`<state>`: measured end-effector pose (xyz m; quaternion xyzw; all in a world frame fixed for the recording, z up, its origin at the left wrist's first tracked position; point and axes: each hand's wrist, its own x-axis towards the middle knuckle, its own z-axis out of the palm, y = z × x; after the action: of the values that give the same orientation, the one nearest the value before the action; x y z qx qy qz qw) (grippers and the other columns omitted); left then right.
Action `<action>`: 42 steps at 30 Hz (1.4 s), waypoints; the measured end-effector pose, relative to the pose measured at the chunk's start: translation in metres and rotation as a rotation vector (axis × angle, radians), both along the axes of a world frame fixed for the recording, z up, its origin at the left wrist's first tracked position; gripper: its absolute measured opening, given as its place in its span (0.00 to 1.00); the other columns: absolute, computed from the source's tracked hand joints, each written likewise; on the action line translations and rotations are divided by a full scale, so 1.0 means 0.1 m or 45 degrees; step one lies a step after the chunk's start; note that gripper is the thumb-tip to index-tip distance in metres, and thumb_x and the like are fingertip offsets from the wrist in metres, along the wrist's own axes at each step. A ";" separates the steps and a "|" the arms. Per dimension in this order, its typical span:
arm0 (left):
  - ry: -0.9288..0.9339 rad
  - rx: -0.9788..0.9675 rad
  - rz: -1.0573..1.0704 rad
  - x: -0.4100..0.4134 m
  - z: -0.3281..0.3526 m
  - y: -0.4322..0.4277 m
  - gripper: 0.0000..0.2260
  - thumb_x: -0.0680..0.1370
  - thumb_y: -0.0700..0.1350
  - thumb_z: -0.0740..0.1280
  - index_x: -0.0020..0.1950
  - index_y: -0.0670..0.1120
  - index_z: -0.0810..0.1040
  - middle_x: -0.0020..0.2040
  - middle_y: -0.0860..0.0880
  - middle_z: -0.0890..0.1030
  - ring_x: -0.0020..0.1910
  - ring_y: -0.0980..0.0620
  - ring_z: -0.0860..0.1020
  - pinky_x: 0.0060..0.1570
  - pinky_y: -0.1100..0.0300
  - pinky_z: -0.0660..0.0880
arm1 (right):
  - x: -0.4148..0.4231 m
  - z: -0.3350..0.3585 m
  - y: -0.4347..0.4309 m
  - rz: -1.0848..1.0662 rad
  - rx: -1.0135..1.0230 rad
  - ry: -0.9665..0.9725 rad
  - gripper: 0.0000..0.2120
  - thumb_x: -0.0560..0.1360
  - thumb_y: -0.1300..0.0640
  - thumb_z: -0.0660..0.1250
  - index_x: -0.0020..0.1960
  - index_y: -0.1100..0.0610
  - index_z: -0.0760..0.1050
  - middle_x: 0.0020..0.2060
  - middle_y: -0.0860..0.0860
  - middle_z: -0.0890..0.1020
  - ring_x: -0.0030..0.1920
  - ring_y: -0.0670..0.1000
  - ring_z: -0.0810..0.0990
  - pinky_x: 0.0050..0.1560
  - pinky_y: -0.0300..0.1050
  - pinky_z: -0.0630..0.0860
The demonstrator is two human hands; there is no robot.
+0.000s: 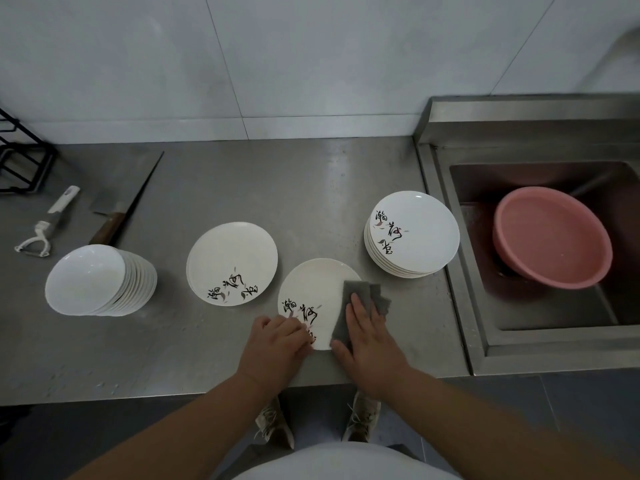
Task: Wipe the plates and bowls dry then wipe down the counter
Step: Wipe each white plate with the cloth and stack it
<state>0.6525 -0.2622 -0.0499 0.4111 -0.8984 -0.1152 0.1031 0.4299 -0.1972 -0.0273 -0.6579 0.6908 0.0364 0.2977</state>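
Forearms reach out from the bottom of the view to a plate lying flat near the front edge of the counter. The left hand grips its near-left rim with curled fingers. The right hand lies flat, fingers straight, pressing a grey cloth onto the plate's right side, and part of the cloth hangs over the rim.

The step in hand looks like drying the plates, with this one mid-wipe. Next the cloth likely has to sweep the left part of the plate while the left hand keeps it from sliding.

A plate stack sits to the right, beside the sink, and seems still to do. Another plate lies to the left. Further left, a leaning stack of bowls has an empty top bowl. A pink basin sits tilted in the sink, with nothing solid showing in it.
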 end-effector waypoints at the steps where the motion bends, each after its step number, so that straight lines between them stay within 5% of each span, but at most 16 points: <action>1: -0.012 0.036 -0.015 -0.03 0.02 0.00 0.08 0.75 0.59 0.69 0.44 0.56 0.80 0.45 0.59 0.79 0.45 0.52 0.77 0.49 0.52 0.67 | 0.07 0.03 0.11 0.014 0.025 -0.020 0.48 0.76 0.25 0.33 0.84 0.56 0.36 0.82 0.50 0.32 0.82 0.57 0.32 0.79 0.50 0.32; 3: -0.041 0.085 -0.082 -0.05 0.07 -0.03 0.13 0.72 0.65 0.69 0.44 0.56 0.80 0.45 0.59 0.78 0.46 0.54 0.76 0.49 0.53 0.66 | 0.11 0.08 0.24 0.041 0.071 -0.046 0.49 0.73 0.25 0.30 0.84 0.56 0.36 0.82 0.50 0.32 0.81 0.55 0.31 0.80 0.50 0.35; 7: -0.137 0.103 -0.060 0.05 0.17 -0.19 0.22 0.72 0.70 0.65 0.57 0.58 0.82 0.61 0.58 0.79 0.61 0.54 0.76 0.61 0.50 0.65 | -0.15 0.10 0.01 0.056 0.016 -0.037 0.49 0.72 0.25 0.31 0.85 0.52 0.42 0.84 0.46 0.38 0.83 0.54 0.38 0.83 0.51 0.42; 11: -0.202 0.105 -0.046 0.12 0.18 -0.19 0.22 0.73 0.68 0.62 0.57 0.58 0.85 0.61 0.57 0.82 0.58 0.52 0.80 0.60 0.52 0.63 | -0.38 0.01 -0.25 0.225 -0.051 0.059 0.44 0.78 0.27 0.37 0.85 0.52 0.46 0.83 0.44 0.40 0.84 0.56 0.40 0.83 0.56 0.50; 15: -0.187 0.109 -0.011 0.04 0.14 -0.09 0.21 0.73 0.68 0.63 0.56 0.57 0.85 0.59 0.56 0.83 0.55 0.52 0.79 0.57 0.50 0.67 | -0.05 -0.01 0.08 0.057 -0.004 0.003 0.45 0.79 0.26 0.38 0.85 0.54 0.38 0.83 0.48 0.34 0.82 0.56 0.33 0.82 0.52 0.39; 18: -0.188 0.099 -0.016 0.04 0.14 -0.03 0.20 0.74 0.67 0.64 0.58 0.58 0.84 0.60 0.57 0.82 0.56 0.52 0.79 0.57 0.50 0.67 | 0.07 0.05 0.20 0.063 0.075 -0.026 0.51 0.72 0.23 0.28 0.85 0.54 0.37 0.83 0.49 0.33 0.82 0.57 0.32 0.83 0.54 0.41; 23: -0.201 0.042 -0.086 0.07 0.13 0.01 0.18 0.76 0.62 0.62 0.60 0.59 0.84 0.59 0.57 0.82 0.53 0.52 0.78 0.56 0.52 0.65 | -0.31 0.05 -0.23 0.130 -0.038 -0.009 0.50 0.73 0.25 0.29 0.85 0.54 0.43 0.82 0.45 0.36 0.84 0.55 0.40 0.83 0.55 0.43; 30: -0.228 -0.042 -0.143 -0.17 0.16 0.02 0.23 0.73 0.69 0.63 0.52 0.52 0.81 0.48 0.51 0.78 0.47 0.48 0.76 0.53 0.48 0.72 | 0.04 0.07 0.30 0.198 0.120 -0.115 0.50 0.72 0.23 0.30 0.84 0.53 0.35 0.82 0.48 0.31 0.81 0.56 0.29 0.83 0.54 0.40; 35: -0.339 0.057 -0.108 -0.02 0.23 -0.25 0.36 0.70 0.76 0.60 0.68 0.53 0.77 0.69 0.49 0.76 0.65 0.45 0.75 0.65 0.40 0.71 | -0.37 0.16 -0.19 0.242 0.037 -0.064 0.50 0.72 0.25 0.30 0.85 0.52 0.45 0.84 0.45 0.40 0.83 0.52 0.38 0.82 0.47 0.39; 39: -0.322 0.120 -0.130 0.12 0.13 -0.19 0.33 0.72 0.72 0.63 0.70 0.54 0.78 0.71 0.50 0.77 0.65 0.47 0.78 0.64 0.46 0.67 | -0.36 0.06 -0.24 0.173 -0.021 -0.019 0.46 0.77 0.26 0.35 0.85 0.54 0.45 0.83 0.44 0.38 0.84 0.54 0.39 0.83 0.54 0.44; 42: -0.271 0.166 -0.058 0.07 0.10 -0.12 0.34 0.70 0.73 0.65 0.69 0.54 0.80 0.70 0.51 0.79 0.64 0.49 0.78 0.64 0.48 0.65 | 0.00 0.07 0.16 0.110 0.009 -0.052 0.47 0.77 0.26 0.33 0.84 0.57 0.37 0.82 0.50 0.32 0.81 0.57 0.31 0.82 0.54 0.36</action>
<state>0.6594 -0.2745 -0.0402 0.4063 -0.9039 -0.1315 -0.0225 0.4304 -0.1814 -0.0204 -0.6867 0.6553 0.0380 0.3123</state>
